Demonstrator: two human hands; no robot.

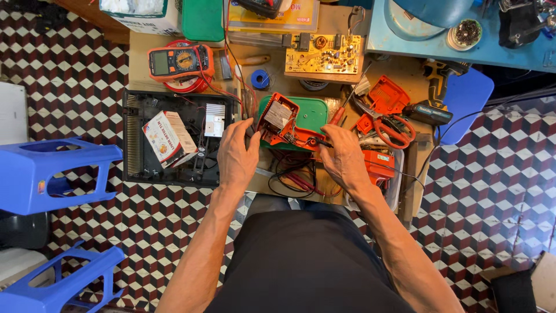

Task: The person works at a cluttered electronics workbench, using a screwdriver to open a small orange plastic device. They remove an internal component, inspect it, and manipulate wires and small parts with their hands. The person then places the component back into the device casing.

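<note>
I am mid-probe on the opened orange device (285, 124) at the tabletop (405, 72) centre: my left hand (236, 155) steadies its side, fingers loosely curled, my right hand (343, 157) pinches a probe (320, 142); next needs precise tip placement.

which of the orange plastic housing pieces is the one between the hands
The opened orange plastic housing with exposed wiring, resting on the green lid; the other orange pieces lie untouched further right.

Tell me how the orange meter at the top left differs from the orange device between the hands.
The meter is closed, with screen and dial facing up; the device is open, its insides showing. The meter lies untouched; the left hand and right hand are at the device. Both are orange, with wires.
</note>
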